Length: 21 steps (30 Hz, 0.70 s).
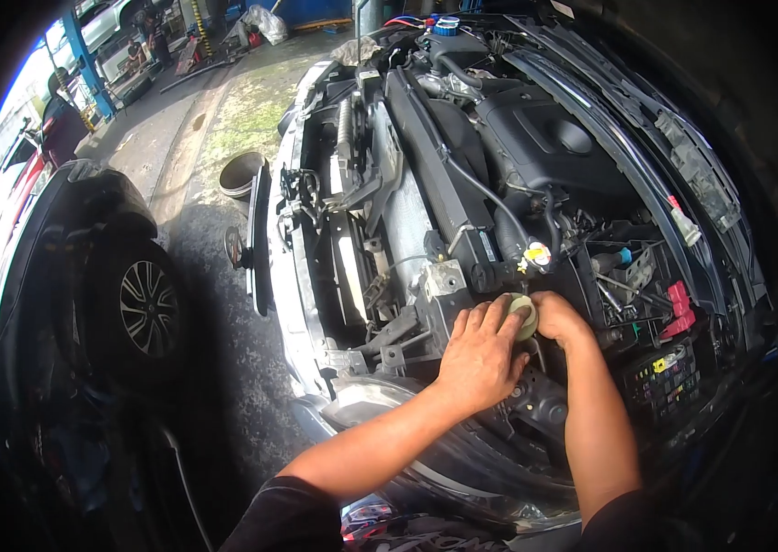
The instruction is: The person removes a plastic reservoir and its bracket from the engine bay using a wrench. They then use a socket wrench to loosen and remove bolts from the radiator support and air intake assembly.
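Both hands reach into the front corner of an open engine bay. Between them is a pale yellow-green round part [524, 318], partly covered by fingers. My left hand [484, 354] lies against its left side, with fingers bent over it. My right hand [558, 319] is curled at its right side, its fingertips hidden behind the part. Just above the hands sits a yellow and white cap [537, 254] with a black hose running up from it. A metal bracket [444, 279] stands left of my left hand.
A black engine cover [545, 138] fills the upper middle. At the right are a red terminal cover [680, 311] and a fuse box [668, 379]. The headlight [371, 402] lies below the forearm. Another dark vehicle [85, 276] and a bucket [242, 175] are at the left.
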Available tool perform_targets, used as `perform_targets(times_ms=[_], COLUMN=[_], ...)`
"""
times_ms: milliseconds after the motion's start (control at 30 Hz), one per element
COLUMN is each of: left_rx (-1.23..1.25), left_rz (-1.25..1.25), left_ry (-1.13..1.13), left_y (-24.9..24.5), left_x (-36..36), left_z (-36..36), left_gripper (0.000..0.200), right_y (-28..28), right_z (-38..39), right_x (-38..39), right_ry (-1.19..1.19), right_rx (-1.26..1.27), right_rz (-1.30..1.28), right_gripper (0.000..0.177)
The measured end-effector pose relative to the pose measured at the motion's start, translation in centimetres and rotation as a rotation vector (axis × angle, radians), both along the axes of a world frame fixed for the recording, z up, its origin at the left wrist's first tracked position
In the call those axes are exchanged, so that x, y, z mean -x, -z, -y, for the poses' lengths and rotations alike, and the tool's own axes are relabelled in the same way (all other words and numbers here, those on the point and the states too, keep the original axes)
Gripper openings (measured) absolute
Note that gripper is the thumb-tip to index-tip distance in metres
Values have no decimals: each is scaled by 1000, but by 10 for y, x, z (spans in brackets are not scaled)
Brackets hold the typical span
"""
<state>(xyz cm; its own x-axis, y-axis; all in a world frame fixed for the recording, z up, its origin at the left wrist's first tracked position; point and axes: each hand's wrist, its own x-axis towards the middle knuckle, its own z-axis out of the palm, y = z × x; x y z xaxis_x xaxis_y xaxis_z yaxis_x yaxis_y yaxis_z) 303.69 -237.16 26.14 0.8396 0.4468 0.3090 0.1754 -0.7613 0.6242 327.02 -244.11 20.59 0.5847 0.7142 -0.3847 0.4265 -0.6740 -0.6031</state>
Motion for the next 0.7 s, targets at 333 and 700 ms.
perform_targets(times_ms=[333, 700], left_rx=[6, -41], left_rz=[9, -1], left_ry=[26, 16], left_y=[-8, -12], left_x=[0, -3], left_z=[0, 3], left_gripper=[67, 68], right_y=[-16, -10], right_z=[-5, -11], right_x=[-7, 0], right_ry=[127, 111], right_rx=[-93, -29], right_rz=[-298, 6], right_gripper=[25, 23])
